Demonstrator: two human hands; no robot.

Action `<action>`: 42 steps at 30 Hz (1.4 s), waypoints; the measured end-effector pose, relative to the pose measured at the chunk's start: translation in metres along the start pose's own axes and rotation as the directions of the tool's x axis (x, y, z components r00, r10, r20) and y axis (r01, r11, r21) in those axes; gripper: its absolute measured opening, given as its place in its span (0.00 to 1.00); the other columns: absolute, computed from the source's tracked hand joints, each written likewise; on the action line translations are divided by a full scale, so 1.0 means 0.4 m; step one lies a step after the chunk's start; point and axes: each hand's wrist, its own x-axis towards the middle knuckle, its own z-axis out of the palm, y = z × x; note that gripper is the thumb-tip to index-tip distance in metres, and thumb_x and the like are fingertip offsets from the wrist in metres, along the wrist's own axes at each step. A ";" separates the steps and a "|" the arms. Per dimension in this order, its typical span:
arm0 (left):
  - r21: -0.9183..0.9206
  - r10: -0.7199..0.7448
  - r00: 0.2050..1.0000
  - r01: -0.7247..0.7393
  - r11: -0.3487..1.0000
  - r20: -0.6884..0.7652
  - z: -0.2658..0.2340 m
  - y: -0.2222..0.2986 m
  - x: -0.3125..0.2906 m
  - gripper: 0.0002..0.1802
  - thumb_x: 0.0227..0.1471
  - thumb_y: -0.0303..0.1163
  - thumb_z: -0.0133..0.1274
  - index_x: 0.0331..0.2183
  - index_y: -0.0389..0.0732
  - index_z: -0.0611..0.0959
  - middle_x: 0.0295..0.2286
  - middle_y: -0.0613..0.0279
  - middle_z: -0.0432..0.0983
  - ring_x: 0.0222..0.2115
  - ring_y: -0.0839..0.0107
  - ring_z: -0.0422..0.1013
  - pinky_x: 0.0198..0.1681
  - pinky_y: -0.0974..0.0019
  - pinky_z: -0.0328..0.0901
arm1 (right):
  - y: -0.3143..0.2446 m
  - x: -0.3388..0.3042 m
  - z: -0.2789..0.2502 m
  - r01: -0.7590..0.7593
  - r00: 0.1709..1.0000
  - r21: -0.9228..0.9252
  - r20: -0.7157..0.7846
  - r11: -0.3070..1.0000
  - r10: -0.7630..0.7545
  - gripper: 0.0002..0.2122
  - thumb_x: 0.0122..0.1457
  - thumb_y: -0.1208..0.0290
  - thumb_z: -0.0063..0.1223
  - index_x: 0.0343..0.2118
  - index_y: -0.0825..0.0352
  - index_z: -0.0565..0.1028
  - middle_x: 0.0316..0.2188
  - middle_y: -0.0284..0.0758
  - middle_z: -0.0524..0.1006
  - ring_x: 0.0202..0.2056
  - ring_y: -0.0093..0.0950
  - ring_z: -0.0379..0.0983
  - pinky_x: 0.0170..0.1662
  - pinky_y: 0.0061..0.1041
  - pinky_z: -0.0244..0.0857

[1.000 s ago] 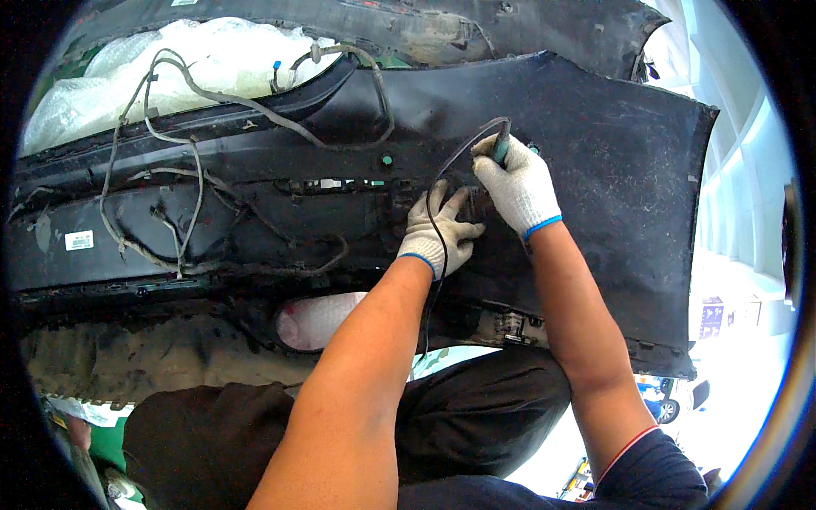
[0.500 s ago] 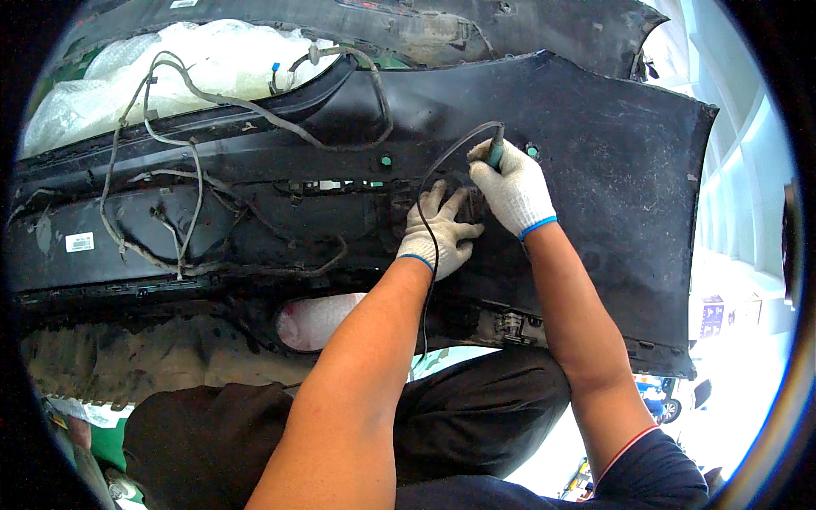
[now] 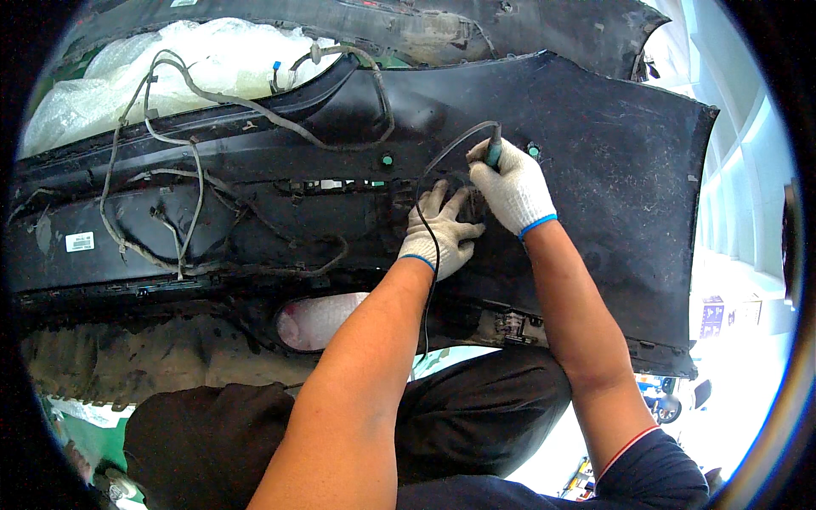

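Observation:
A large black car bumper (image 3: pixel 595 195) lies with its inner side up before me. On it rests my left hand (image 3: pixel 438 229), in a white knit glove, fingers spread flat beside a dark bracket-like part (image 3: pixel 473 202). My gloved right hand (image 3: pixel 515 185) is closed like a pen grip around the green handle of a corded soldering iron (image 3: pixel 494 151), just right of the left fingers. Its tip is hidden by the hand. The black cord (image 3: pixel 429 212) arches from the top of the handle and passes over my left hand toward my lap.
A grey wiring harness (image 3: pixel 200 204) lies in loops across the bumper's left half. Bubble wrap (image 3: pixel 195 64) bulges behind it at the upper left. Another dark bumper (image 3: pixel 561 34) lies along the far side. My bent leg (image 3: pixel 484 408) is against the near edge.
Both hands stay almost where they were. The soldering iron and its cord have shifted very slightly.

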 end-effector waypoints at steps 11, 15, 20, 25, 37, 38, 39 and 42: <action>0.015 -0.009 1.000 0.009 1.000 0.015 -0.005 0.003 -0.001 0.21 0.59 0.47 0.62 0.54 0.75 0.90 0.77 0.57 0.52 0.78 0.40 0.42 0.79 0.34 0.39 | -0.006 -0.001 0.002 -0.043 0.999 0.020 0.018 0.999 0.042 0.07 0.62 0.72 0.61 0.43 0.64 0.82 0.32 0.38 0.83 0.34 0.30 0.82 0.42 0.33 0.76; 0.023 -0.003 1.000 0.003 1.000 0.015 -0.002 0.001 0.000 0.22 0.59 0.49 0.62 0.55 0.75 0.90 0.77 0.56 0.52 0.78 0.40 0.42 0.79 0.34 0.39 | -0.007 -0.001 0.001 -0.051 0.999 0.008 0.019 0.999 0.051 0.07 0.62 0.72 0.61 0.42 0.64 0.82 0.32 0.39 0.83 0.34 0.30 0.82 0.42 0.33 0.76; 0.034 0.026 0.999 -0.026 0.999 0.027 -0.017 0.001 -0.004 0.23 0.59 0.49 0.62 0.56 0.75 0.89 0.77 0.55 0.51 0.78 0.38 0.41 0.79 0.34 0.39 | -0.019 -0.003 -0.003 -0.076 0.997 0.005 0.023 0.997 0.076 0.07 0.62 0.72 0.61 0.42 0.65 0.82 0.32 0.39 0.84 0.35 0.30 0.82 0.44 0.33 0.76; 0.018 0.027 0.998 -0.028 0.999 0.049 -0.021 -0.003 -0.005 0.23 0.58 0.50 0.63 0.56 0.75 0.89 0.77 0.54 0.51 0.78 0.36 0.40 0.79 0.34 0.39 | -0.037 -0.009 -0.011 -0.085 0.996 0.023 -0.006 0.996 0.085 0.08 0.62 0.70 0.61 0.42 0.64 0.82 0.34 0.39 0.85 0.37 0.30 0.83 0.46 0.33 0.76; 0.017 0.045 0.999 -0.045 0.999 0.018 -0.012 -0.009 -0.004 0.24 0.56 0.51 0.66 0.55 0.73 0.90 0.77 0.56 0.52 0.78 0.37 0.40 0.79 0.34 0.39 | -0.012 -0.008 -0.012 -0.039 0.999 -0.011 -0.021 0.999 0.038 0.09 0.61 0.70 0.62 0.42 0.64 0.82 0.33 0.41 0.84 0.35 0.33 0.83 0.44 0.34 0.76; 0.016 0.044 0.999 -0.045 0.999 0.021 -0.013 -0.006 -0.004 0.24 0.56 0.50 0.66 0.55 0.73 0.90 0.77 0.56 0.52 0.78 0.37 0.40 0.79 0.34 0.39 | -0.006 -0.007 -0.012 -0.040 0.999 -0.006 -0.020 0.999 0.040 0.09 0.61 0.70 0.62 0.42 0.64 0.82 0.32 0.41 0.84 0.35 0.33 0.83 0.44 0.34 0.76; 0.015 0.040 0.999 -0.041 0.999 0.024 -0.015 -0.005 -0.005 0.24 0.56 0.50 0.65 0.55 0.73 0.90 0.77 0.56 0.51 0.78 0.38 0.40 0.79 0.34 0.39 | -0.005 -0.007 -0.010 -0.040 0.999 0.000 -0.015 0.999 0.040 0.08 0.61 0.70 0.62 0.42 0.64 0.82 0.32 0.41 0.84 0.35 0.33 0.83 0.44 0.34 0.76; 0.003 0.008 0.999 -0.008 1.000 0.044 -0.021 -0.001 -0.006 0.24 0.57 0.51 0.65 0.56 0.73 0.90 0.77 0.55 0.51 0.78 0.37 0.40 0.79 0.33 0.39 | -0.017 -0.006 -0.012 -0.033 0.999 -0.009 -0.005 0.999 0.033 0.08 0.61 0.71 0.61 0.42 0.65 0.82 0.31 0.41 0.84 0.34 0.32 0.82 0.43 0.34 0.76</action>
